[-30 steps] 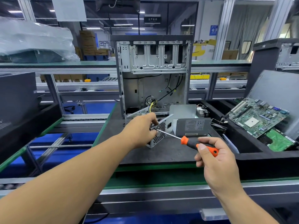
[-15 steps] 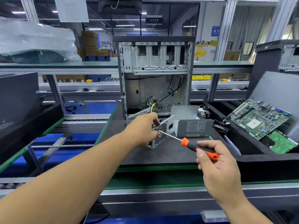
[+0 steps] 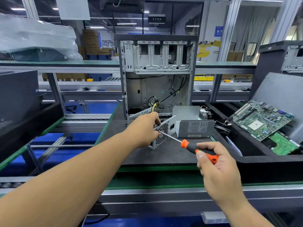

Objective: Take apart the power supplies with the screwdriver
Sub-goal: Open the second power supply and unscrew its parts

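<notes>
Two bare forearms and two bare hands, no sleeves in sight.

The left hand (image 3: 144,128) and right hand (image 3: 216,169) wear no gloves, rings or watch, and neither wrist carries a band. The left forearm (image 3: 73,177) is uncovered along its whole visible length, from the near left corner to the wrist. The right forearm (image 3: 242,210) is likewise uncovered to the frame's near edge. The right thumbnail (image 3: 199,156) is short, plain and unpainted. No clothing shows anywhere on either arm.
</notes>
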`<action>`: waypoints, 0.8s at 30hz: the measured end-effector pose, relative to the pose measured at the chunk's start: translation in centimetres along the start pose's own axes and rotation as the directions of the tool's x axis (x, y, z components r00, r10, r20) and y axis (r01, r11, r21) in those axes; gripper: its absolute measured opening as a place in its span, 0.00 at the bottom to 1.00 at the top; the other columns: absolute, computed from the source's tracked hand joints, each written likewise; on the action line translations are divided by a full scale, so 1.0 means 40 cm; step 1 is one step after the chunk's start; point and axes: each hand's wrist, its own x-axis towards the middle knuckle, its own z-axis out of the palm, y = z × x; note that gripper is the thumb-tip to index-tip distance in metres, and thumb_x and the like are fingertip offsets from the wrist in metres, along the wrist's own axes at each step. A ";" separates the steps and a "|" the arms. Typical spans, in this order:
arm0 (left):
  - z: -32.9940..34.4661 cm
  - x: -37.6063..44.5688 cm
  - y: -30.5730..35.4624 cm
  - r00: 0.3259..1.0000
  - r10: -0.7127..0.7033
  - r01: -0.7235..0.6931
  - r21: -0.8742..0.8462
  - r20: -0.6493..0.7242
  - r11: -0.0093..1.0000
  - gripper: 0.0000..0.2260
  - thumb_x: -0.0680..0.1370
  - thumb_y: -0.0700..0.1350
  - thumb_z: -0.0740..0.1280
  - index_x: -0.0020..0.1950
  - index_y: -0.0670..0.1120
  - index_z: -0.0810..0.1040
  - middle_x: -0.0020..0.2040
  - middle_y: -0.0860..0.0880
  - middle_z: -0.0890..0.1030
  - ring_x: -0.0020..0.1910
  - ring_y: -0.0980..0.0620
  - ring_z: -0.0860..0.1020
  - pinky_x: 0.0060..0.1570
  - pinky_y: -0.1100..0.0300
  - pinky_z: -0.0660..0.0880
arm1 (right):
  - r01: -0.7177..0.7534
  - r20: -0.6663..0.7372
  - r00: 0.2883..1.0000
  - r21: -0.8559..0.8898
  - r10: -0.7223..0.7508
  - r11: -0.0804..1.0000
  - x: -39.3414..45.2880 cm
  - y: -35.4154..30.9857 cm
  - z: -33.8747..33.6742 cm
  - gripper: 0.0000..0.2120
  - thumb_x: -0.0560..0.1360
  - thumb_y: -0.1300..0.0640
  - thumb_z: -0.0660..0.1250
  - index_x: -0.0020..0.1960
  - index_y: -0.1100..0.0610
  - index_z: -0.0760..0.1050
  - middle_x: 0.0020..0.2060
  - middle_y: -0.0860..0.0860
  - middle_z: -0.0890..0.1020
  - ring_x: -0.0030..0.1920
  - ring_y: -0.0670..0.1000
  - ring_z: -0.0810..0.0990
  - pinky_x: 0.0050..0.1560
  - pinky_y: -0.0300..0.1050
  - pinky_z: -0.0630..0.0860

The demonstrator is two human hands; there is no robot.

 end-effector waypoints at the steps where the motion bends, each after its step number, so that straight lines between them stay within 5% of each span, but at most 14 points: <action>1: 0.000 -0.001 0.001 1.000 -0.003 0.003 0.000 0.000 1.000 0.12 0.76 0.49 0.74 0.52 0.58 0.72 0.42 0.56 0.73 0.42 0.52 0.75 0.36 0.57 0.70 | -0.064 -0.007 0.998 0.050 0.064 0.997 0.005 -0.001 0.002 0.11 0.82 0.59 0.68 0.52 0.42 0.80 0.34 0.54 0.81 0.33 0.50 0.78 0.35 0.43 0.75; 4: -0.002 -0.003 0.002 1.000 -0.009 0.009 0.011 -0.002 1.000 0.12 0.76 0.50 0.74 0.52 0.58 0.71 0.42 0.57 0.73 0.41 0.56 0.75 0.34 0.58 0.69 | -0.267 -0.015 0.961 0.207 0.276 0.941 0.026 -0.015 0.005 0.09 0.85 0.57 0.64 0.52 0.45 0.81 0.36 0.57 0.83 0.30 0.54 0.78 0.32 0.49 0.76; 8: -0.003 -0.007 0.011 1.000 0.009 -0.009 0.072 0.003 0.997 0.11 0.77 0.48 0.71 0.53 0.57 0.71 0.42 0.55 0.76 0.40 0.55 0.76 0.34 0.56 0.71 | -0.660 0.177 0.750 0.253 0.637 0.707 0.062 -0.016 -0.030 0.17 0.85 0.42 0.60 0.55 0.52 0.81 0.31 0.58 0.78 0.23 0.52 0.70 0.21 0.40 0.66; 10: -0.003 -0.010 0.015 1.000 0.025 -0.025 0.100 -0.001 0.995 0.10 0.77 0.48 0.71 0.54 0.56 0.71 0.43 0.53 0.77 0.42 0.51 0.77 0.35 0.55 0.72 | -0.721 0.229 0.693 0.253 0.684 0.645 0.066 -0.009 -0.040 0.17 0.84 0.42 0.63 0.55 0.54 0.80 0.29 0.56 0.76 0.22 0.50 0.67 0.20 0.38 0.62; 12: -0.004 -0.012 0.016 0.999 0.031 -0.031 0.103 -0.007 0.994 0.10 0.78 0.48 0.71 0.55 0.55 0.72 0.45 0.52 0.78 0.45 0.48 0.77 0.39 0.55 0.71 | -0.623 0.222 0.781 0.213 0.584 0.753 0.064 -0.010 -0.034 0.11 0.84 0.48 0.64 0.57 0.54 0.80 0.30 0.54 0.77 0.24 0.49 0.70 0.21 0.41 0.65; 15: -0.004 -0.015 0.017 1.000 0.027 -0.026 0.093 -0.006 0.995 0.11 0.78 0.50 0.71 0.56 0.54 0.72 0.48 0.50 0.79 0.47 0.47 0.77 0.42 0.53 0.73 | -0.076 0.098 0.991 -0.126 0.089 0.989 0.049 -0.005 -0.037 0.12 0.80 0.63 0.70 0.56 0.46 0.81 0.41 0.45 0.82 0.40 0.46 0.80 0.43 0.41 0.76; 16: -0.004 -0.016 0.019 1.000 0.028 -0.028 0.093 -0.006 0.995 0.11 0.78 0.50 0.72 0.56 0.54 0.72 0.48 0.50 0.79 0.46 0.47 0.77 0.42 0.53 0.73 | 0.100 0.096 0.992 -0.222 -0.080 0.970 0.043 -0.007 -0.041 0.17 0.77 0.67 0.71 0.55 0.45 0.81 0.45 0.44 0.81 0.47 0.47 0.81 0.49 0.36 0.74; 18: -0.005 -0.018 0.022 0.999 0.037 -0.036 0.102 -0.007 0.994 0.11 0.78 0.50 0.72 0.56 0.53 0.72 0.48 0.50 0.80 0.46 0.47 0.78 0.42 0.52 0.75 | 0.225 0.097 0.974 -0.257 -0.206 0.940 0.030 -0.002 -0.042 0.21 0.75 0.69 0.73 0.56 0.44 0.80 0.50 0.44 0.80 0.52 0.49 0.81 0.53 0.33 0.73; 21: -0.008 -0.022 0.024 0.999 0.054 -0.053 0.130 -0.004 0.990 0.11 0.78 0.50 0.71 0.57 0.53 0.72 0.49 0.49 0.81 0.48 0.46 0.79 0.46 0.49 0.79 | -0.066 0.043 0.997 0.047 0.064 0.997 0.027 -0.010 -0.012 0.13 0.82 0.56 0.68 0.61 0.38 0.77 0.51 0.48 0.82 0.37 0.53 0.83 0.37 0.45 0.80; 23: -0.007 -0.022 0.022 0.998 0.058 -0.057 0.138 -0.006 0.989 0.11 0.78 0.49 0.71 0.57 0.52 0.72 0.49 0.49 0.81 0.48 0.46 0.79 0.46 0.49 0.79 | -0.357 0.077 0.934 0.250 0.349 0.900 0.039 -0.013 -0.007 0.07 0.85 0.50 0.62 0.56 0.39 0.76 0.48 0.56 0.83 0.27 0.53 0.77 0.24 0.44 0.70; 24: -0.007 -0.022 0.021 0.998 0.059 -0.057 0.137 -0.010 0.989 0.11 0.78 0.49 0.71 0.58 0.52 0.73 0.49 0.49 0.81 0.47 0.46 0.79 0.45 0.51 0.78 | -0.354 0.084 0.935 0.226 0.344 0.908 0.042 -0.014 -0.010 0.07 0.85 0.51 0.62 0.54 0.40 0.77 0.46 0.56 0.83 0.26 0.52 0.75 0.23 0.42 0.68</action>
